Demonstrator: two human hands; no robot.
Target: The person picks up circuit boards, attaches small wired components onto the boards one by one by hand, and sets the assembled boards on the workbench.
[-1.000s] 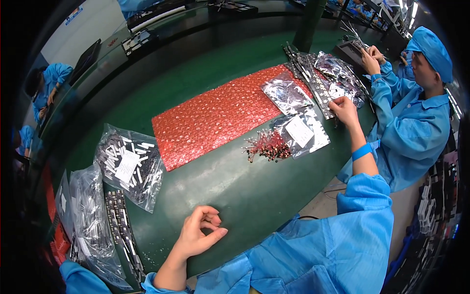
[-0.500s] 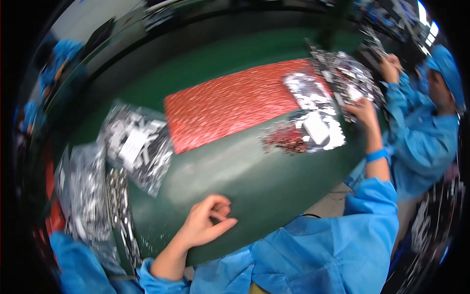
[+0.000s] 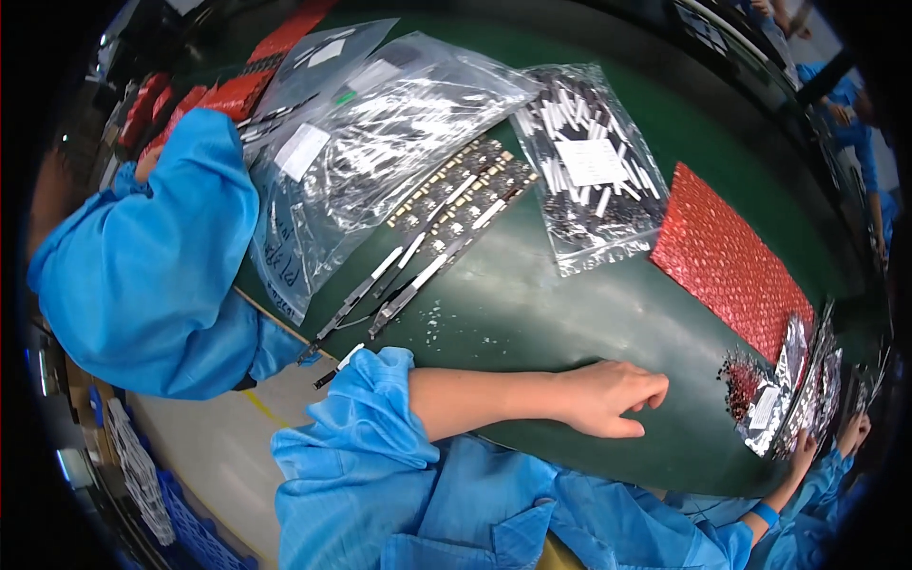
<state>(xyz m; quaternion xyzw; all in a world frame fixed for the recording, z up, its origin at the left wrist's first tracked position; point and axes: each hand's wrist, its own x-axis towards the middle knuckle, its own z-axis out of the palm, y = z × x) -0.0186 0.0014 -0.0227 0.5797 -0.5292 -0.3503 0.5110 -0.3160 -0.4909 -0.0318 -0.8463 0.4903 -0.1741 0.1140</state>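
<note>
Over the green tabletop (image 3: 560, 313) near its front edge, my left hand (image 3: 613, 397) hangs with loosely bent fingers and the thumb apart; nothing shows in it. Far to the right, my right hand (image 3: 806, 452) touches the near edge of a pile of silvery bags and dark strips (image 3: 819, 389). Its fingers look closed, but what they hold is too small to make out. Beside that pile lie a silver bag with a white label (image 3: 763, 408) and a cluster of small red parts with dark leads (image 3: 746, 385). A red bubble-wrap sheet (image 3: 727, 256) lies behind them.
A clear bag of white tubes (image 3: 589, 160) lies behind my left hand. Left of it are large clear bags (image 3: 389, 123), circuit-board panels (image 3: 465, 195) and thin black-and-white strips (image 3: 404, 290). A co-worker's blue sleeve (image 3: 190, 237) reaches in at left; another co-worker's hands (image 3: 853, 432) are at right.
The view has swung left, bringing the clear bags and board panels toward the middle and the red sheet to the right. My left hand is still over the table; my right hand stays by the pile.
</note>
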